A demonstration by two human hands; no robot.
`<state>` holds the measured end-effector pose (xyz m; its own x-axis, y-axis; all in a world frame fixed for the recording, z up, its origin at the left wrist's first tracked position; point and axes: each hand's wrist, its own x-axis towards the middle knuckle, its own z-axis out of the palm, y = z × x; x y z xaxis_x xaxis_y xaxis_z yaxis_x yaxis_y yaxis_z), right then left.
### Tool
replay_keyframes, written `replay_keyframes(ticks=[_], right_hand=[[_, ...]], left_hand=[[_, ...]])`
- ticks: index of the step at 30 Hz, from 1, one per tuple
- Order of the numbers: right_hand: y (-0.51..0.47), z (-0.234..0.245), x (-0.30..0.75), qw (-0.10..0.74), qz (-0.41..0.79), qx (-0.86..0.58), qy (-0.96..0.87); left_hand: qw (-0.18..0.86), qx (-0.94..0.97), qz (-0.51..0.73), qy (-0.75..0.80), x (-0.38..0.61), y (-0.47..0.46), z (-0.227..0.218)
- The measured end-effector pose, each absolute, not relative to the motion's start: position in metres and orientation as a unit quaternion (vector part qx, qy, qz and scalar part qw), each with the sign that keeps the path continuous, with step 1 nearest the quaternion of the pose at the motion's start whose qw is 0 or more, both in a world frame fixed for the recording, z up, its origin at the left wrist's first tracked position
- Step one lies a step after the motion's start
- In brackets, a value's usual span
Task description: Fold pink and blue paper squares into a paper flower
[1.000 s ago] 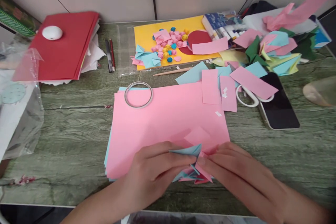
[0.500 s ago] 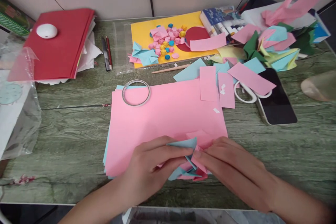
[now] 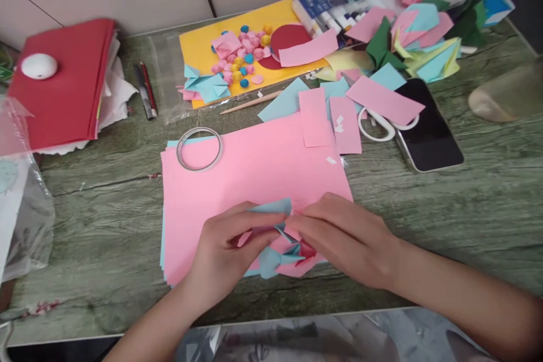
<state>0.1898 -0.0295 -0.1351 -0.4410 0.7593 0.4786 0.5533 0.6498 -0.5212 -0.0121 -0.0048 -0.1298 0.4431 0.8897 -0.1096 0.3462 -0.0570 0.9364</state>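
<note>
My left hand (image 3: 227,251) and my right hand (image 3: 343,237) meet over the near edge of a stack of pink paper sheets (image 3: 250,172). Between their fingertips they pinch a small folded paper piece (image 3: 278,237) made of light blue and pink flaps, with a dark red bit showing. The fingers of both hands are closed on it, and part of the piece is hidden under them. A ring of clear tape (image 3: 199,149) lies on the far left corner of the pink stack.
Behind the stack lie pink and blue paper strips (image 3: 314,116), white-handled scissors (image 3: 375,124) and a black phone (image 3: 428,136). A yellow sheet (image 3: 203,45) holds small paper balls and a red disc. Red paper (image 3: 63,85), pens (image 3: 145,90) and plastic bags (image 3: 21,203) are at left.
The view has shifted and tilted, so the table's things sit further left and up. Both hands have stayed pinched on the folded piece, working its flaps a little.
</note>
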Motion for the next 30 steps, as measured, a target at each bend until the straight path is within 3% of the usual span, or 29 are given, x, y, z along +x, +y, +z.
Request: replay_keyframes(ticks=[14,30], right_hand=[[-0.028,-0.136,0.191,0.361,0.139,-0.392,-0.834],[-0.029,-0.141,0.192,0.444,0.054,-0.306,-0.84]], left_hand=[[0.52,0.643,0.269,0.494,-0.007,-0.006,-0.134],[0.482,0.726,0.33,0.362,-0.012,-0.011,-0.12]])
